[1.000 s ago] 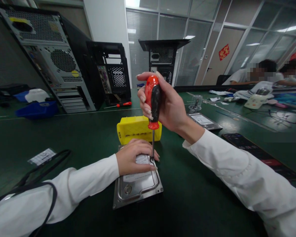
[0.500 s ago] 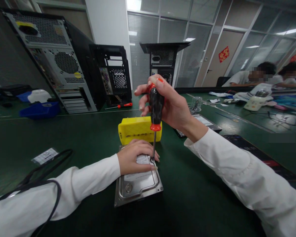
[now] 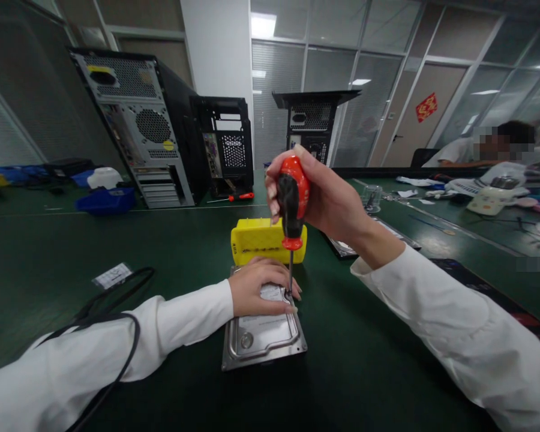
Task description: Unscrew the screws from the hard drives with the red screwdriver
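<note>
A silver hard drive [image 3: 264, 336] lies flat on the green tabletop. Across its far half rests my left hand [image 3: 261, 288], thumb along the cover and fingers reaching over toward the right edge, gripping it in place. My right hand [image 3: 328, 195] is closed round the red and black handle of a screwdriver [image 3: 292, 207]. The screwdriver stands nearly upright, its tip at the drive's right edge between my left thumb and fingers; the screw under it is too small to make out. Just behind the drive sits a yellow bin [image 3: 256, 243].
Computer cases [image 3: 162, 132] stand along the back. Another red-handled screwdriver [image 3: 240, 196] and a blue bin [image 3: 105, 201] lie at the back left. A black cable [image 3: 137, 336] crosses my left sleeve. At the right are another drive [image 3: 344, 249], a clear cup [image 3: 372, 198] and a person [image 3: 461, 150].
The whole view has shifted, so everything sits further right. My right hand has turned on the screwdriver handle, showing more red. My left hand stays on the hard drive.
</note>
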A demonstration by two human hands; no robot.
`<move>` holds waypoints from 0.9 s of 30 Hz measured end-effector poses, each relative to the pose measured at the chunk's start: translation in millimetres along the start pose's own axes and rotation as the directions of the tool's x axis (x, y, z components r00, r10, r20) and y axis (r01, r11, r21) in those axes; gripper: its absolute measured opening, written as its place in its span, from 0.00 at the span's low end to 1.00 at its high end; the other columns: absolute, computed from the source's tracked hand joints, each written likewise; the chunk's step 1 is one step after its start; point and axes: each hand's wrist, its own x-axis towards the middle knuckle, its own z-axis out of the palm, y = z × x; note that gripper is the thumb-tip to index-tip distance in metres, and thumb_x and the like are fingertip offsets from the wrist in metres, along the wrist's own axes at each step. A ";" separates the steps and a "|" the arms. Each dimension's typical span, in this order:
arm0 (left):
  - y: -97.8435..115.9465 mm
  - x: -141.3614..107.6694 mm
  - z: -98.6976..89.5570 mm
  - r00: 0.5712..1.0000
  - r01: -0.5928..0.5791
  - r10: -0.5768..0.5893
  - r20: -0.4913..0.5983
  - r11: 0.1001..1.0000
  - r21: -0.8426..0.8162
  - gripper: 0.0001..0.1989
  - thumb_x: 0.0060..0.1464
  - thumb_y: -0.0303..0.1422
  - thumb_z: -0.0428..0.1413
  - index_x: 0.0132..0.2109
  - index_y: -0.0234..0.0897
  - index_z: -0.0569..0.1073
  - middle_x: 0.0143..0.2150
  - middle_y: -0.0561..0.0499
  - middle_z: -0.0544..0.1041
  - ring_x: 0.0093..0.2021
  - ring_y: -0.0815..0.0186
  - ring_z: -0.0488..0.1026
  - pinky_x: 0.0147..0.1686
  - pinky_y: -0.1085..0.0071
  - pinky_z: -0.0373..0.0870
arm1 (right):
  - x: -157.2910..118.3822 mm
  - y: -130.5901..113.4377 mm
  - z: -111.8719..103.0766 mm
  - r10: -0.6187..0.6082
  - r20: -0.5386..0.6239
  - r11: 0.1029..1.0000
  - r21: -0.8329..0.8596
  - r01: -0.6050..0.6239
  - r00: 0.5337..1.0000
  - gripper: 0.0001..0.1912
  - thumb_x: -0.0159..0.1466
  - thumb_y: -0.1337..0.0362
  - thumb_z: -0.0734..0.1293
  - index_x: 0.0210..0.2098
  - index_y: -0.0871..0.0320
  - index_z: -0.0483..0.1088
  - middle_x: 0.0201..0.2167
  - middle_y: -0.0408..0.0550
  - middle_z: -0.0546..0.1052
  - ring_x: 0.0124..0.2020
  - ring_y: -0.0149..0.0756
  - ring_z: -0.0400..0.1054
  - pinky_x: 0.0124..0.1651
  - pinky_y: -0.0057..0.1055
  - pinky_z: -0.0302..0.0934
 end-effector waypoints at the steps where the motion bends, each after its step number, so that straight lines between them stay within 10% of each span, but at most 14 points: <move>1: -0.6 0.2 -0.1 1.000 0.000 0.000 0.004 1.000 -0.006 0.11 0.49 0.39 0.60 0.40 0.40 0.76 0.44 0.52 0.78 0.49 0.60 0.70 0.51 0.65 0.59 | 0.4 1.5 -0.9 -0.011 -0.015 1.000 0.005 0.011 1.000 0.14 0.66 0.56 0.55 0.37 0.61 0.63 0.30 0.43 0.68 0.29 0.26 0.67 0.36 0.28 0.66; 27: -5.5 2.7 1.4 0.998 -0.055 0.055 0.006 0.995 -0.081 0.10 0.49 0.37 0.61 0.38 0.38 0.76 0.41 0.51 0.79 0.46 0.61 0.71 0.50 0.66 0.61 | 0.8 8.5 0.4 -0.065 -0.104 0.997 -0.059 0.059 0.992 0.11 0.65 0.55 0.57 0.39 0.57 0.61 0.25 0.38 0.64 0.22 0.22 0.61 0.25 0.21 0.60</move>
